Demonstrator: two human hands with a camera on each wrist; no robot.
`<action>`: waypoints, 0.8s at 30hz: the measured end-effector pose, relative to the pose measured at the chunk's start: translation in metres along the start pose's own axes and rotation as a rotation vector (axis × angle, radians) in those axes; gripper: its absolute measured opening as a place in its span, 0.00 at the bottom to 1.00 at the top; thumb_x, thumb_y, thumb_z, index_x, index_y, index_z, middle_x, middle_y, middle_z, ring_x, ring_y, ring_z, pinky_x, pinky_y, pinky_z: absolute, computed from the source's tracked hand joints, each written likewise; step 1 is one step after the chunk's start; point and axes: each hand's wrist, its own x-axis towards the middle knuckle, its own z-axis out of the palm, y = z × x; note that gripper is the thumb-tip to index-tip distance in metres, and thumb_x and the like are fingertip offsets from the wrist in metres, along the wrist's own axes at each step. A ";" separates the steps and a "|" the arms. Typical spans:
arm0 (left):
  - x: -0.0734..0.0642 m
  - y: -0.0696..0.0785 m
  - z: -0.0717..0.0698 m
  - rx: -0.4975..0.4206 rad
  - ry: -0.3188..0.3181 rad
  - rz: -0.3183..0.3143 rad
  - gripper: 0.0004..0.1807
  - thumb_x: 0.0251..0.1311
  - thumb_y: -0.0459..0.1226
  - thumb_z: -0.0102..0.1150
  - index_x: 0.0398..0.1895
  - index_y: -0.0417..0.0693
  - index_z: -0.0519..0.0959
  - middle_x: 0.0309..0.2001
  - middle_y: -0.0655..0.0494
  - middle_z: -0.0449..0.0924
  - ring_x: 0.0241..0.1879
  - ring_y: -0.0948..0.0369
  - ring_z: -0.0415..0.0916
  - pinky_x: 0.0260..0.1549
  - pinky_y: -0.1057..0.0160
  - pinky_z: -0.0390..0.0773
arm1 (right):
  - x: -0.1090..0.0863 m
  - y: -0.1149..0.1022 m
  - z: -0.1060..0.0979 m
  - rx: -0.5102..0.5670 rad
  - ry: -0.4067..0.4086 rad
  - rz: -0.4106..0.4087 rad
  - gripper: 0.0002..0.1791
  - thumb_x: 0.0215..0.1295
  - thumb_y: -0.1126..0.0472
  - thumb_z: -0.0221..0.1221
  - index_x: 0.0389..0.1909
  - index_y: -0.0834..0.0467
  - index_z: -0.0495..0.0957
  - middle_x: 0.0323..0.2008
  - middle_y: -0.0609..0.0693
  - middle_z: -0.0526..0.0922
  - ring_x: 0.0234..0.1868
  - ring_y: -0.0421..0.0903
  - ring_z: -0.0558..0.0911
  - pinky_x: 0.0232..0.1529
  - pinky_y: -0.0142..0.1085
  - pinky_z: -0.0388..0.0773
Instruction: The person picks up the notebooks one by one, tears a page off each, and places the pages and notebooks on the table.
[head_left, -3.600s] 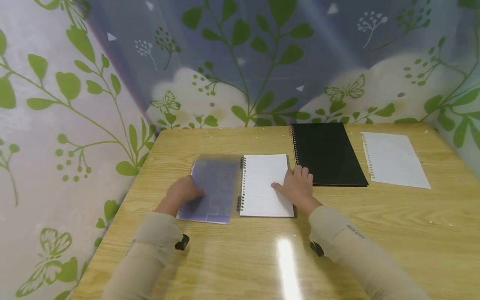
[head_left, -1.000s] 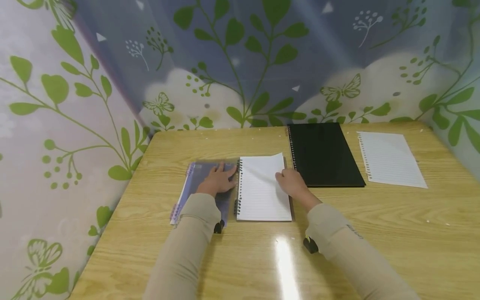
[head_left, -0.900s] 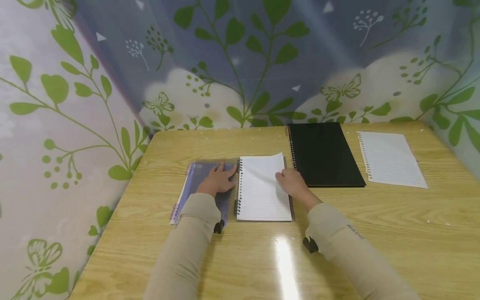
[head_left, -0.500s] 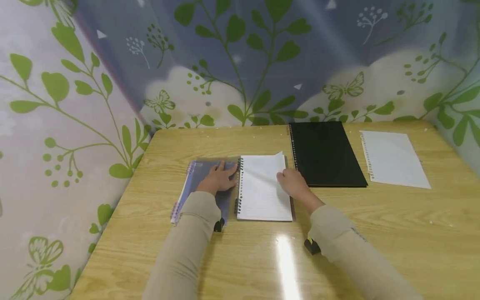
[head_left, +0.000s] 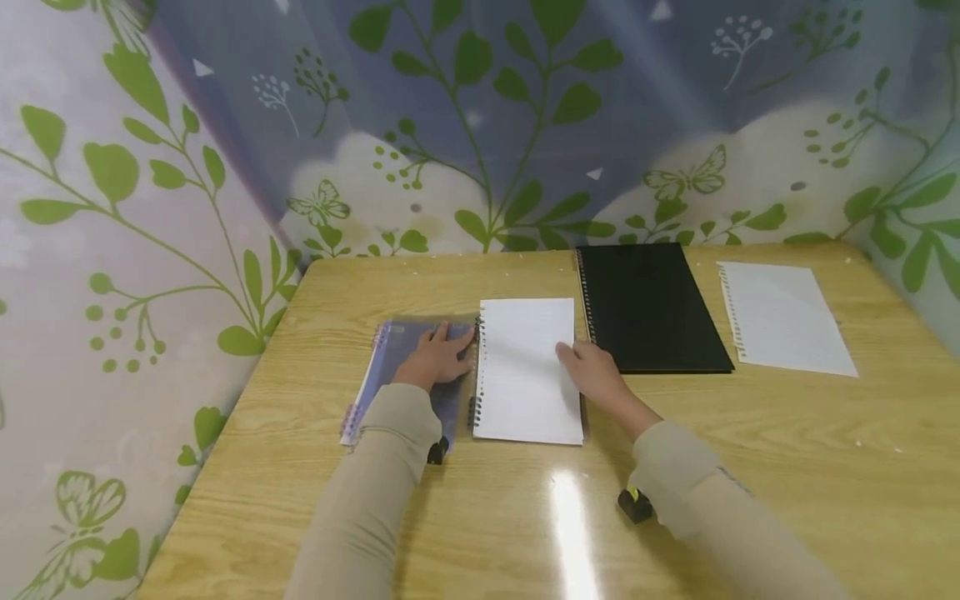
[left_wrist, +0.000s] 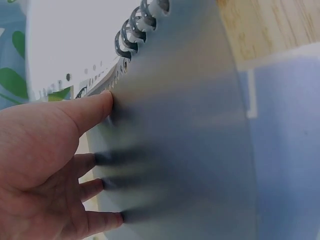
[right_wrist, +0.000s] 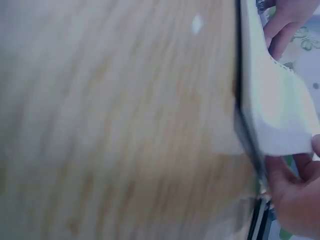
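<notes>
white page [head_left: 528, 367], seen by head camera, sits over the ring notebook [head_left: 477, 410] mid-worktop [head_left: 847, 500], and i have its right edge clamped between thumb and fingers of the right hand [head_left: 600, 377]. my left hand [head_left: 435, 358] rests, fingers spread apart, on the translucent cover [head_left: 452, 404], which overlaps the purple notebook [head_left: 373, 371]. farther right lie a black notebook [head_left: 654, 308] and a loose sheet [head_left: 787, 318].

on left wrist, i get straight fingers touching the cover, and the page's punched holes apart from the black rings [left_wrist: 135, 34].

on right wrist, the page bends upward, pinched, my hand partly out of frame.
</notes>
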 end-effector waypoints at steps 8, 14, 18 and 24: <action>-0.002 0.001 -0.003 -0.029 0.000 0.006 0.33 0.67 0.52 0.39 0.72 0.65 0.43 0.74 0.46 0.26 0.72 0.44 0.29 0.64 0.38 0.52 | -0.021 0.002 -0.002 0.010 -0.090 0.034 0.26 0.67 0.39 0.44 0.26 0.59 0.68 0.22 0.49 0.65 0.26 0.45 0.66 0.25 0.32 0.62; -0.003 0.002 -0.003 -0.032 -0.011 -0.001 0.33 0.67 0.53 0.39 0.72 0.66 0.42 0.74 0.46 0.26 0.72 0.44 0.29 0.63 0.38 0.53 | -0.041 0.008 0.005 -0.102 -0.013 -0.065 0.18 0.66 0.53 0.52 0.20 0.61 0.70 0.24 0.53 0.71 0.26 0.47 0.69 0.25 0.35 0.65; -0.003 0.003 -0.003 -0.040 -0.019 -0.006 0.33 0.67 0.53 0.39 0.72 0.67 0.41 0.74 0.47 0.25 0.72 0.45 0.28 0.63 0.38 0.54 | -0.049 0.008 0.006 -0.172 0.062 -0.125 0.20 0.65 0.57 0.53 0.15 0.61 0.66 0.43 0.65 0.75 0.39 0.54 0.73 0.36 0.41 0.70; -0.007 0.005 -0.004 -0.044 -0.018 -0.018 0.33 0.68 0.52 0.39 0.72 0.66 0.41 0.74 0.48 0.25 0.72 0.45 0.28 0.62 0.37 0.55 | -0.049 0.008 0.004 -0.142 0.037 -0.133 0.20 0.64 0.61 0.54 0.13 0.60 0.62 0.41 0.65 0.74 0.33 0.50 0.68 0.28 0.34 0.63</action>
